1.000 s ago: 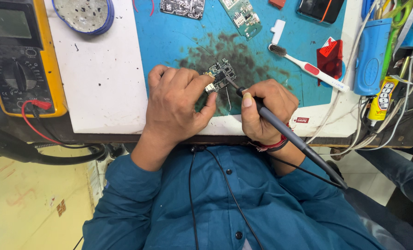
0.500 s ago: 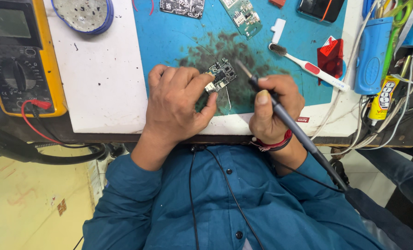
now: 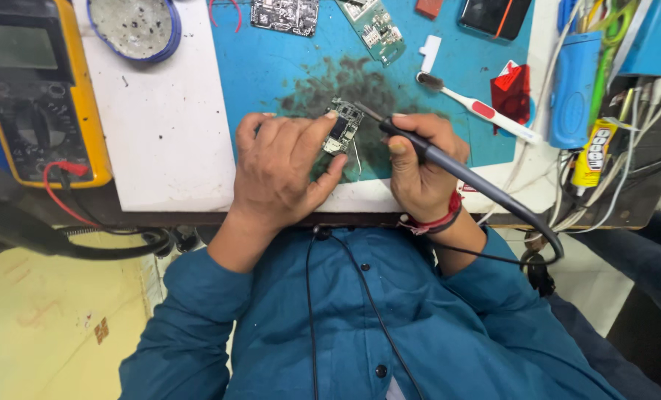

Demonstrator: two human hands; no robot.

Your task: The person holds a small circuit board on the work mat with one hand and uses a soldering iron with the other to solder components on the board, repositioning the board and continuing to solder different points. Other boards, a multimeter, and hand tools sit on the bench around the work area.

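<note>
Cluttered repair bench, blue work mat (image 3: 286,67) over a white board (image 3: 167,133); dark scorched stain on the mat at centre. On that stain: a small circuit board (image 3: 343,126), the landmark for everything below. Left hand (image 3: 282,174) lies just left of the circuit board, fingers curled, index tip and thumb pinching its left edge and pressing it to the mat. Right hand (image 3: 419,167) sits just right of it, fingers closed around a grey soldering iron (image 3: 449,167), pen-style; the tip reaches the board's upper right corner, whether touching cannot be told. The iron's cable runs off right and down past the bench edge. Right of the circuit board, beyond the right hand: a white toothbrush (image 3: 478,111) with dark bristles, then a red plastic piece (image 3: 512,92), a blue box (image 3: 575,89) and a yellow glue tube (image 3: 593,152). Above it: two more circuit boards (image 3: 286,15) near the mat's top edge. Far left: a yellow multimeter (image 3: 34,96) with a red lead; upper left, a round tin (image 3: 134,26) with a blue rim.
</note>
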